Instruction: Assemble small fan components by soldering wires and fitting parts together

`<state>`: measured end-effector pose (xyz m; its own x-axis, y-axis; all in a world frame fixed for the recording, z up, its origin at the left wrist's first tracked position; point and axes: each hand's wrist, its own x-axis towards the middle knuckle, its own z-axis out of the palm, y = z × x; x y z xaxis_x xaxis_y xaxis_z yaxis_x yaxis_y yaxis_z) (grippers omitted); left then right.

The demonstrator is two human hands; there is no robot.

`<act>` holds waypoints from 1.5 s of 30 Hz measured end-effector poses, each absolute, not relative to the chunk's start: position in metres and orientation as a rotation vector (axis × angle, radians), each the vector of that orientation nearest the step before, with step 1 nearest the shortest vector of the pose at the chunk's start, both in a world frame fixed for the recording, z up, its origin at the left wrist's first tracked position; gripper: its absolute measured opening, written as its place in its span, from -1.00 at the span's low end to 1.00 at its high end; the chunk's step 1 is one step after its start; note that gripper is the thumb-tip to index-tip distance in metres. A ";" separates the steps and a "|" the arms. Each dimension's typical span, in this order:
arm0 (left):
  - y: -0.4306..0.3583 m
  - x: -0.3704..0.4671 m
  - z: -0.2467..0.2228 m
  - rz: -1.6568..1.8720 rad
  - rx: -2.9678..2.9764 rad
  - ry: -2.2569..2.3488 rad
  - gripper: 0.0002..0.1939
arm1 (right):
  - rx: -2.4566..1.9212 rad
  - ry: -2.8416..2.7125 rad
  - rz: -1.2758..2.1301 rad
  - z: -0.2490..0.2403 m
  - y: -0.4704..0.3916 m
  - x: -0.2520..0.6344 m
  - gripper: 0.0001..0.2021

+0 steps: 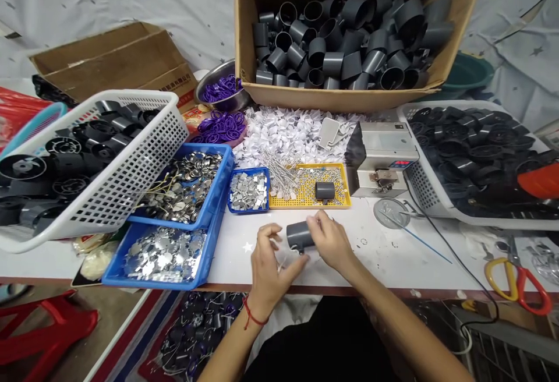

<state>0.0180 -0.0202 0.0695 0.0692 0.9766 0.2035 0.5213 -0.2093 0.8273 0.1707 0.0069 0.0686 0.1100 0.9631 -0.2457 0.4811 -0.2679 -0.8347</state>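
My right hand [332,243] is closed on a dark grey plastic cylinder [297,235], gripping its right end just above the white table. Small pale parts show at the cylinder's lower edge, too small to make out. To its left, my left hand [269,266] has its fingers curved and apart, the thumb reaching under the cylinder. A thin whitish strand shows by that palm; whether the hand touches it I cannot tell. Beyond the hands, another dark grey cylinder [324,190] sits in a yellow tray [283,202] of small metal pieces, with white cords [283,173] heaped at its left.
Blue trays [204,254] of metal discs and plates stand left, beside a white basket [144,155] of black parts. A cardboard box [323,98] of grey cylinders is behind. Right are a metal device [379,155], another white basket [430,187] and scissors [515,274].
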 end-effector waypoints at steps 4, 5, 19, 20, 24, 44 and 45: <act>-0.026 0.011 0.036 0.284 2.037 1.811 -0.72 | -2.118 -2.154 0.534 0.065 0.028 0.146 -0.62; -0.028 0.011 0.029 0.150 2.059 1.801 -0.73 | -2.093 -2.239 0.494 0.061 0.030 0.135 -0.67; -0.023 0.028 0.013 -0.116 2.093 1.881 -0.66 | -2.124 -2.260 0.453 0.047 0.042 0.125 -0.66; -0.027 0.029 0.013 -0.133 2.104 1.850 -0.67 | -2.107 -2.277 0.443 0.045 0.040 0.121 -0.67; -0.040 0.021 0.017 -0.188 2.127 1.825 -0.69 | -1.974 -2.319 0.457 0.042 0.034 0.113 -0.54; -0.001 0.082 0.050 0.882 2.737 1.211 -0.63 | -1.380 -1.258 1.452 0.016 -0.023 0.228 -0.53; -0.005 0.076 0.058 0.906 2.755 1.117 -0.64 | -1.290 -1.201 1.526 0.024 -0.027 0.227 -0.54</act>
<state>0.0757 -0.0046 0.0579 0.5718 0.6472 0.5042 0.6273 -0.7410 0.2397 0.2266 -0.0273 0.0237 -0.1719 0.9557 -0.2389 0.0072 -0.2413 -0.9704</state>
